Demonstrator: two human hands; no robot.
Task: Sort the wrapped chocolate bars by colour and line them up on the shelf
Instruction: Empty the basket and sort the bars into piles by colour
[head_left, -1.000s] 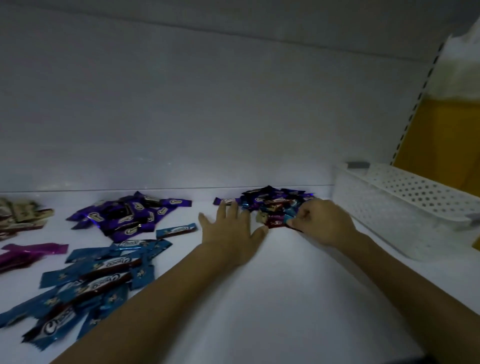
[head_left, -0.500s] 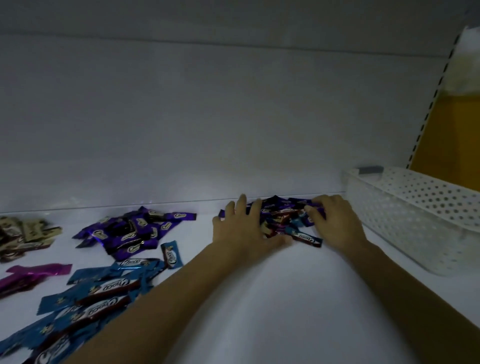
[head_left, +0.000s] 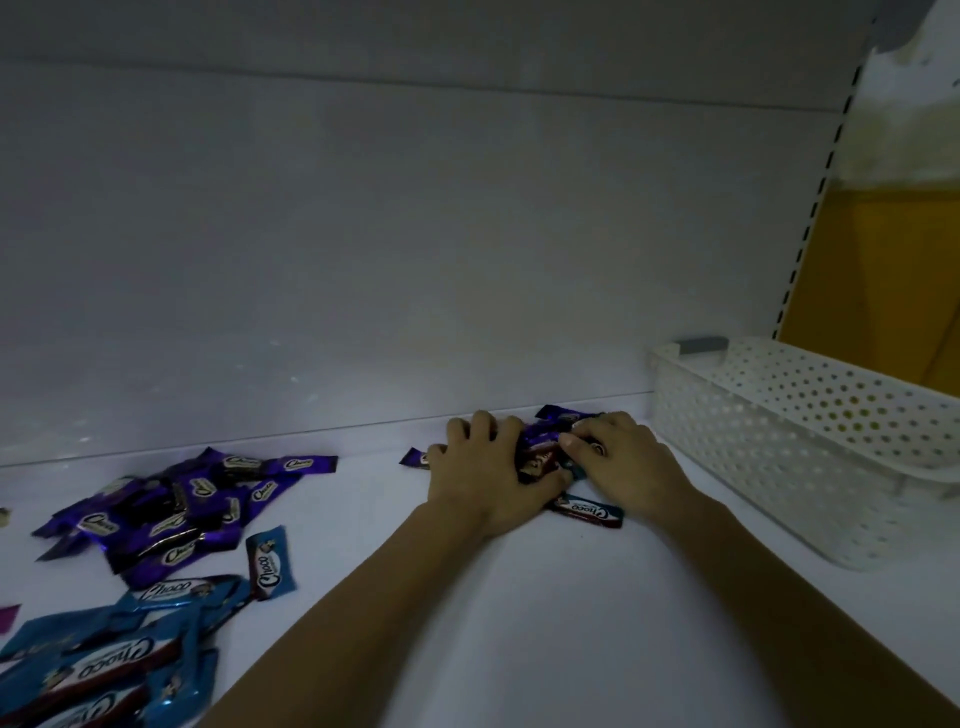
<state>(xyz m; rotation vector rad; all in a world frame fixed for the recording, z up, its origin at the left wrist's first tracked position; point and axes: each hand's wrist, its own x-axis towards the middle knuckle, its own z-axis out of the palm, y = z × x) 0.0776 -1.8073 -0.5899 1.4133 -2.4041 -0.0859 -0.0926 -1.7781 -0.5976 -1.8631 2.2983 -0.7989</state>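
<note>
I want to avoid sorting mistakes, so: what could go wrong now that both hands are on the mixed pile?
1. The left hand and right hand cover the mixed pile in dim light, so colours may be misjudged.
2. The blue bar beside the right wrist lies outside both hands and may be left behind.

Cannot count the bars in the mixed heap (head_left: 540, 460), mostly covered by left grip (head_left: 483, 467) and right grip (head_left: 623, 462); cannot tell whether either pinches a bar. Found blue bars (head_left: 104, 670) cut off by bottom and left edges. Found magenta wrapper (head_left: 8, 616) and pale scrap (head_left: 4, 517) cut off at left edge, scrap not identifiable. Noted basket (head_left: 779, 441) cut off at right, floor hidden behind near wall.
</note>
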